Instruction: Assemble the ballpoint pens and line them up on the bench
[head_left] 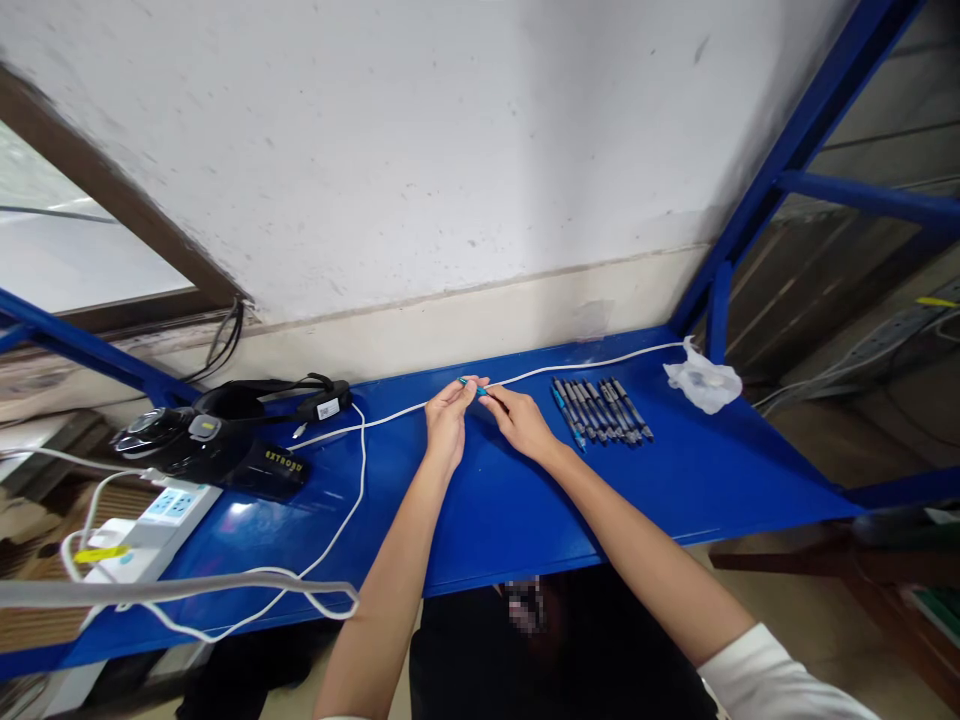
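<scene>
Near the back of the blue table, my left hand has its fingers closed around a small teal pen. My right hand meets it from the right, thumb and fingers pinched at the pen's right end. Most of the pen is covered by fingers. To the right of my hands, several dark, clear-barrelled pens lie side by side in a slanted row. A bright blue pen lies at the row's left end.
A crumpled white plastic bag sits at the right. At the left are a black device, a black strap with a small box and a white power strip. White cables cross the blue table.
</scene>
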